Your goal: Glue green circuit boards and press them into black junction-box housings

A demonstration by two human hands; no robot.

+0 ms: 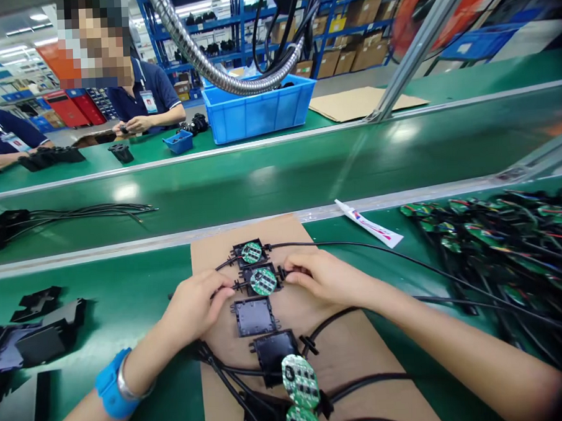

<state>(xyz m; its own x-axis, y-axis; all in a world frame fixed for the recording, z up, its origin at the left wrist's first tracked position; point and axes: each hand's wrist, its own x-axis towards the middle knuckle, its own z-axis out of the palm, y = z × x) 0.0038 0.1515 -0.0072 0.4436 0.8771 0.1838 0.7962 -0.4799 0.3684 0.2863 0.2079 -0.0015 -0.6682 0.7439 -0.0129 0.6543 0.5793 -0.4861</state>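
Note:
My left hand point(196, 304) pinches a black cable at the left side of a small black plastic housing point(253, 272). On that housing lies a round green circuit board point(263, 281). At its right side my right hand point(318, 276) grips the black cable end by the strain relief. Just beyond sits another housing with a round board point(252, 253) and cables out both sides. Nearer to me is a bare housing point(254, 316), then a further housing point(275, 353) partly covered by a round board point(300, 380). All rest on a cardboard sheet point(362, 356).
A white tube point(369, 224) lies right of the cardboard. Many cabled boards point(510, 244) are heaped at right, black housings point(48, 332) at left. Beyond the green channel stand a blue bin point(261, 115) and a co-worker point(148, 92). A metal conduit point(219, 80) hangs overhead.

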